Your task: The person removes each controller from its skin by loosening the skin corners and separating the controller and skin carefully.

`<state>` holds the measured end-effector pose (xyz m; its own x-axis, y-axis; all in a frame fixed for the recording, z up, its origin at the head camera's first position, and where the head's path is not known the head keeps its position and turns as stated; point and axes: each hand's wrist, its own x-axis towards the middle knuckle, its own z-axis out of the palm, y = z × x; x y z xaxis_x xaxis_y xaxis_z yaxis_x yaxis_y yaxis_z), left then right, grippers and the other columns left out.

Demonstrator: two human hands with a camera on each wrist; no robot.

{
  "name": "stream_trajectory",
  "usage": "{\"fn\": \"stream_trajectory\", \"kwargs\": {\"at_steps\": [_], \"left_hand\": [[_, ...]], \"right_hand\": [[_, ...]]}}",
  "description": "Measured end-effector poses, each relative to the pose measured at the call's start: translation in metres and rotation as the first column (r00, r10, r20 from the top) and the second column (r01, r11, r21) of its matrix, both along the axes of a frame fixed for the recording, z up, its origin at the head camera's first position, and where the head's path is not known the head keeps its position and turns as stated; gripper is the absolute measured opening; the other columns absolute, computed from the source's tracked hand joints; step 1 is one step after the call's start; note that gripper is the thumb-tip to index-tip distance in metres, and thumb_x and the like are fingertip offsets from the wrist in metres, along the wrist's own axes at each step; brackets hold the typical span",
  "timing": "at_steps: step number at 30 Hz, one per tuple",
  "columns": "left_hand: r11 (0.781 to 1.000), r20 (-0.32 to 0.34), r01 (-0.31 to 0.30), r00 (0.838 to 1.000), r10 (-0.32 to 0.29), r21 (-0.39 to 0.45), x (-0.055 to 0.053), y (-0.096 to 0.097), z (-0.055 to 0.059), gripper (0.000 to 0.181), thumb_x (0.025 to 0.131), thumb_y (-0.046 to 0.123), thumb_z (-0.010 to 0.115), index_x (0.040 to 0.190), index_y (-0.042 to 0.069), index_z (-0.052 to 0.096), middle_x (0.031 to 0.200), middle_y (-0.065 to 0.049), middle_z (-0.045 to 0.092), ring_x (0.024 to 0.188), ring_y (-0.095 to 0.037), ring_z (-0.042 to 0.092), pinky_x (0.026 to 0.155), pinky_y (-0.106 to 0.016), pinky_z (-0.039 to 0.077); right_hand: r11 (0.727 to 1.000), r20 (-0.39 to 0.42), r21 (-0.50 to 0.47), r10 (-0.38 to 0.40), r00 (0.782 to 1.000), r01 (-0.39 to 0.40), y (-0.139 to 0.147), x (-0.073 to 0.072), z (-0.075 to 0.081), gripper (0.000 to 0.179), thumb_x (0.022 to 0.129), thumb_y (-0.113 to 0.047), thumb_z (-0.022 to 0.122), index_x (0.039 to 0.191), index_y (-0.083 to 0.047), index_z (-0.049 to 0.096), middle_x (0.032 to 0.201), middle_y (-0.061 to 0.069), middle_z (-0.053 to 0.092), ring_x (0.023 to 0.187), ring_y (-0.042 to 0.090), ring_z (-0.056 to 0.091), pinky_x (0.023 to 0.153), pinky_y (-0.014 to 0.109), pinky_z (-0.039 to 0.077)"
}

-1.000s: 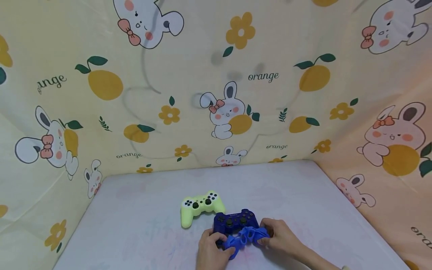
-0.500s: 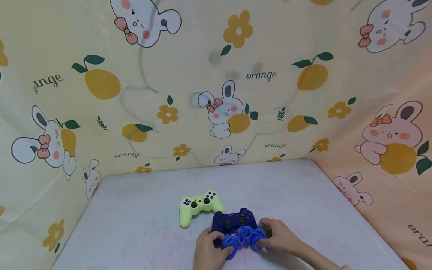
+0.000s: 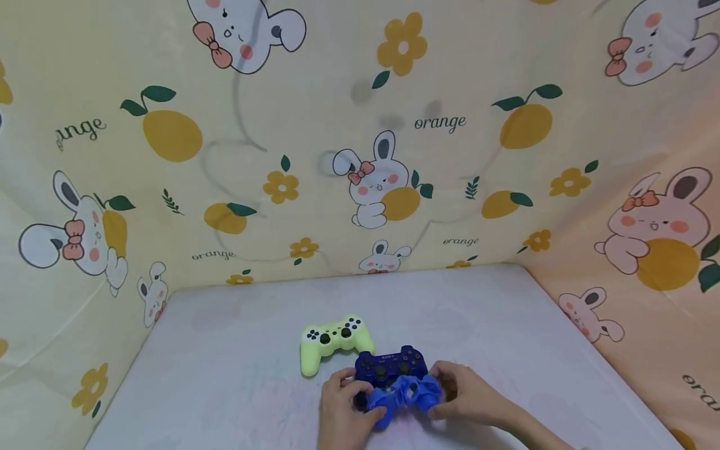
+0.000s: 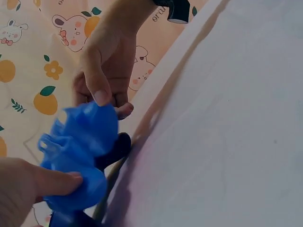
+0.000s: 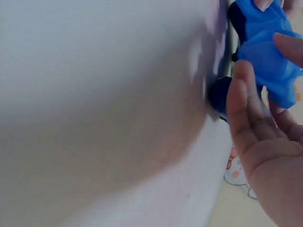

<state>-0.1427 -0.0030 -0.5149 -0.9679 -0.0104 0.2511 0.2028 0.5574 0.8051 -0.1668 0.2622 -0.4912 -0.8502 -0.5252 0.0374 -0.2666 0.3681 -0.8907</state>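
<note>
A soft blue game controller cover [image 3: 413, 390] is held between both hands, crumpled, over the near part of a dark blue game controller [image 3: 388, 365]. My left hand [image 3: 344, 409] grips the cover's left lobe, with its thumb on top, as the left wrist view also shows. The right hand [image 3: 469, 394] pinches the cover's right lobe between thumb and fingers. In the right wrist view, a dark rounded handle of the dark blue controller [image 5: 220, 97] sticks out beside the right fingers [image 5: 239, 101]. The cover hides the controller's near side.
Behind the dark blue controller, to the left, a pale yellow-green game controller [image 3: 334, 340] lies on the white tabletop [image 3: 236, 362]. A cloth printed with rabbits and oranges [image 3: 315, 137] hangs around the back and sides.
Both hands keep hold of the blue cover, which has shifted slightly. The right hand's thumb and index finger stand a little wider apart. The yellow-green controller stays where it was.
</note>
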Motion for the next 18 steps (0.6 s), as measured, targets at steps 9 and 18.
{"fn": "stream_trajectory", "kwargs": {"at_steps": [9, 18], "left_hand": [[0.911, 0.075, 0.215, 0.964, -0.257, 0.353, -0.008, -0.009, 0.014, 0.03, 0.073, 0.016, 0.088, 0.095, 0.014, 0.068, 0.1, 0.0, 0.066, 0.093, -0.017, 0.064, 0.076, -0.027, 0.055], [0.812, 0.14, 0.216, 0.93, -0.341, 0.543, -0.012, -0.016, 0.021, 0.033, 0.084, 0.019, 0.08, 0.11, 0.006, 0.064, 0.105, -0.008, 0.065, 0.089, -0.02, 0.067, 0.074, -0.028, 0.055]], "right_hand": [[0.952, 0.186, -0.306, 0.084, 0.979, -0.023, -0.007, -0.002, 0.017, 0.055, 0.086, 0.001, 0.071, 0.13, 0.008, 0.04, 0.119, 0.022, 0.058, 0.103, 0.024, 0.062, 0.085, 0.032, 0.052], [0.866, 0.393, -0.479, 0.062, 0.918, 0.146, -0.004, -0.003, 0.03, 0.048, 0.092, 0.005, 0.06, 0.133, 0.009, 0.036, 0.125, 0.022, 0.058, 0.105, 0.022, 0.06, 0.09, 0.035, 0.051]]}}
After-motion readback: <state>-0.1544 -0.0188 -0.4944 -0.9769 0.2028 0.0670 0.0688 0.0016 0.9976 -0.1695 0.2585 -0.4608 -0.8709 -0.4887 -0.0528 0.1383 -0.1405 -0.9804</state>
